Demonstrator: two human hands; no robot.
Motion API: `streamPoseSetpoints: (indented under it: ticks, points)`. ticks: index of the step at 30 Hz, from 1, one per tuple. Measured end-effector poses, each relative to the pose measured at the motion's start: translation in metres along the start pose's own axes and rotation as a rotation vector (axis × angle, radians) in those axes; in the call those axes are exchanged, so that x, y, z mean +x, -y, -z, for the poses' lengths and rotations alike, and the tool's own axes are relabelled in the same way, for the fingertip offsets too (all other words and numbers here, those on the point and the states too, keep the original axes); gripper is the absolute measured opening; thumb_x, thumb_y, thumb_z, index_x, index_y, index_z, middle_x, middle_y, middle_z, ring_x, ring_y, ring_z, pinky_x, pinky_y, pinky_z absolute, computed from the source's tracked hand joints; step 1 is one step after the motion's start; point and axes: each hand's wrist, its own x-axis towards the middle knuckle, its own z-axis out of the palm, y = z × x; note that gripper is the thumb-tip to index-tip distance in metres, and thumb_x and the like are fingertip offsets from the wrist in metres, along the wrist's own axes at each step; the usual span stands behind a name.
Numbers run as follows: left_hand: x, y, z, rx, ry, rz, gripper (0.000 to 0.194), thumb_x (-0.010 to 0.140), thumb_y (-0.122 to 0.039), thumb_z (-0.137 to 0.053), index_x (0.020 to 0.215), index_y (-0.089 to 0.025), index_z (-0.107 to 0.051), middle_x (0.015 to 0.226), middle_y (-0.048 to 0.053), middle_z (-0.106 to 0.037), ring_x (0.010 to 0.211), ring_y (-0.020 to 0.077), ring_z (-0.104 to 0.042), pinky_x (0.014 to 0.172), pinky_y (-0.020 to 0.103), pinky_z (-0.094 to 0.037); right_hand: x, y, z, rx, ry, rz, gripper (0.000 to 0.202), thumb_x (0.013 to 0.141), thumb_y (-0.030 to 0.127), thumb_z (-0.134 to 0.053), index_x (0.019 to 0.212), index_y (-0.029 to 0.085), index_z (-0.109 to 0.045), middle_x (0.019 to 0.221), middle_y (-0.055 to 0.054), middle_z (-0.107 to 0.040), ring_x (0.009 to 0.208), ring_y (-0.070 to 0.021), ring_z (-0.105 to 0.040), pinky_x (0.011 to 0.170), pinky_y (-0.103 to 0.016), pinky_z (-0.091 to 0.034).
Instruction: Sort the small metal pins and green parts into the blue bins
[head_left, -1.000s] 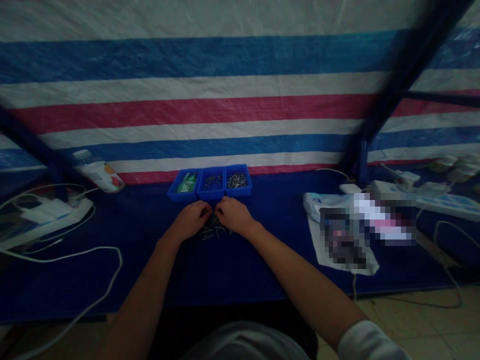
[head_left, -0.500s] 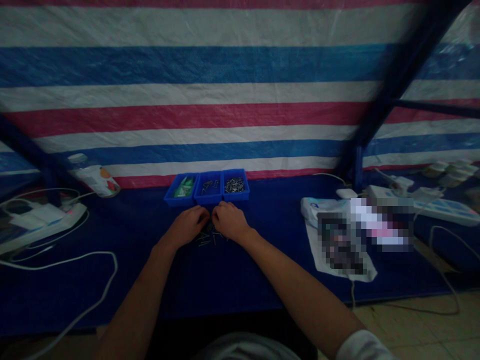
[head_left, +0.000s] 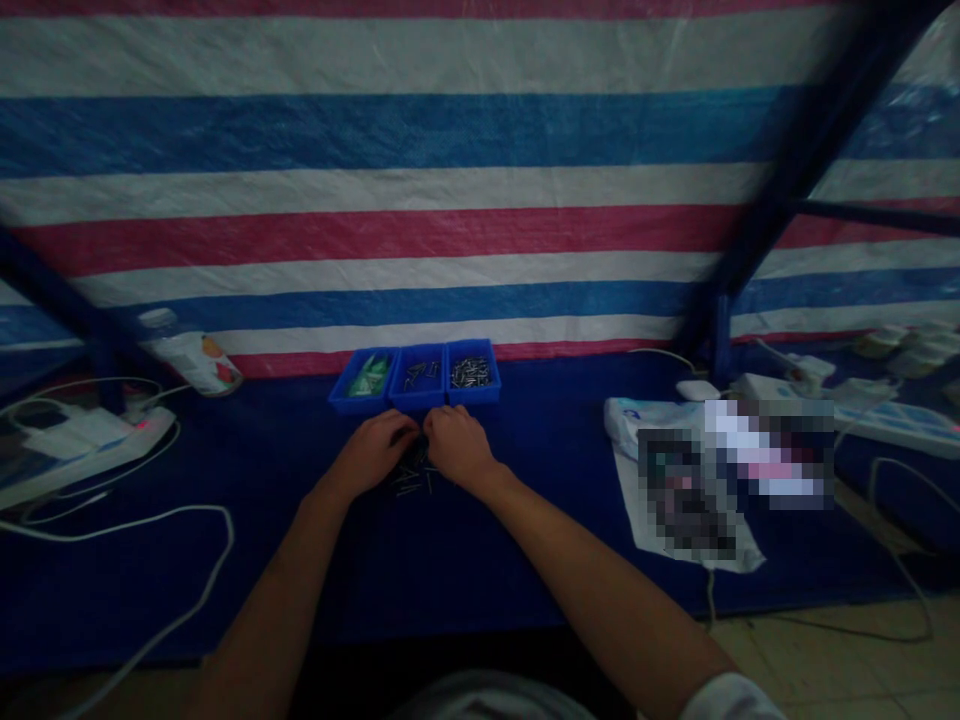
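My left hand [head_left: 377, 447] and my right hand [head_left: 459, 445] meet almost fingertip to fingertip over the table, fingers curled and closed. What they pinch, if anything, is too small and dark to make out. Below and between them lies a loose pile of thin metal screws or pins [head_left: 409, 485]. Just beyond my fingers three blue bins stand side by side. Green and whitish plastic pieces fill the left bin [head_left: 343, 403]. A few long metal pieces lie in the middle bin [head_left: 417, 398]. Many small shiny metal parts are heaped in the right bin [head_left: 474, 394].
A plastic bottle [head_left: 201, 362] stands at the back left. Left of me are a power strip [head_left: 154, 430] and a white cable [head_left: 217, 560]. A white plastic bag [head_left: 630, 500] lies to the right, near another power strip [head_left: 900, 425]. Striped sheeting [head_left: 450, 235] hangs behind the table.
My right hand has turned slightly, its fingers still closed near my left. The view has shifted a little; the bins stay in place.
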Motion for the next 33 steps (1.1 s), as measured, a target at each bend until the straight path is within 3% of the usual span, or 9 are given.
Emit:
streamPoseSetpoints:
  ticks: [8,13,18,22,25,29,33]
  points:
    - [0.000,-0.006,0.005,-0.117,-0.167,0.045,0.025,0.093,-0.037,-0.049,0.090,-0.019,-0.066,0.090,0.006,-0.069,0.083,0.0206,-0.064,0.078,0.033,-0.047,0.003,-0.002,0.000,0.167,-0.148,0.225,0.028,0.094,0.014,-0.045,0.118,0.019,-0.060,0.115,-0.006,-0.068,0.103,-0.0186,-0.058,0.093,-0.032,-0.042]
    - [0.000,-0.008,0.005,-0.121,-0.200,0.043,0.027,0.092,-0.038,-0.050,0.084,-0.018,-0.067,0.083,0.004,-0.069,0.077,0.0189,-0.062,0.072,0.031,-0.045,0.002,-0.001,0.002,0.135,-0.147,0.188,0.030,0.096,0.019,-0.046,0.122,0.021,-0.062,0.111,-0.006,-0.069,0.101,-0.0197,-0.060,0.092,-0.033,-0.043]
    - [0.000,-0.008,0.007,-0.079,-0.222,0.071,0.028,0.091,-0.040,-0.050,0.083,-0.019,-0.067,0.079,0.003,-0.068,0.072,0.0170,-0.059,0.067,0.029,-0.042,0.005,-0.004,0.001,0.266,-0.150,0.186,0.032,0.095,0.015,-0.047,0.120,0.021,-0.067,0.111,-0.006,-0.071,0.102,-0.0174,-0.062,0.093,-0.031,-0.044]
    - [-0.001,-0.008,0.010,-0.057,-0.264,0.095,0.028,0.090,-0.040,-0.051,0.080,-0.018,-0.066,0.076,0.002,-0.066,0.067,0.0157,-0.056,0.064,0.028,-0.040,0.010,-0.006,0.000,0.445,-0.174,0.104,0.027,0.090,0.012,-0.054,0.108,0.020,-0.073,0.104,-0.005,-0.073,0.095,-0.0157,-0.065,0.091,-0.029,-0.047]
    - [-0.002,-0.008,0.012,-0.040,-0.291,0.103,0.028,0.090,-0.040,-0.052,0.078,-0.018,-0.066,0.074,0.002,-0.066,0.066,0.0157,-0.056,0.064,0.029,-0.040,0.014,-0.004,0.002,0.718,-0.136,-0.016,0.018,0.086,0.014,-0.062,0.098,0.020,-0.074,0.095,-0.003,-0.075,0.087,-0.0141,-0.068,0.085,-0.029,-0.050]
    - [-0.001,-0.004,0.014,-0.010,-0.325,0.119,0.028,0.090,-0.040,-0.051,0.078,-0.019,-0.065,0.074,0.002,-0.066,0.067,0.0163,-0.056,0.065,0.029,-0.040,0.019,-0.004,0.004,1.093,-0.027,-0.232,0.006,0.084,0.021,-0.067,0.085,0.016,-0.071,0.080,-0.002,-0.074,0.065,-0.0103,-0.066,0.061,-0.022,-0.049]
    - [-0.002,-0.001,0.015,0.012,-0.374,0.151,0.027,0.090,-0.039,-0.052,0.077,-0.019,-0.065,0.073,0.002,-0.067,0.066,0.0164,-0.057,0.065,0.029,-0.041,0.021,-0.009,0.000,1.104,0.027,-0.324,0.030,0.087,0.036,-0.064,0.064,0.016,-0.062,0.054,0.003,-0.059,0.043,-0.0061,-0.047,0.044,-0.019,-0.035]
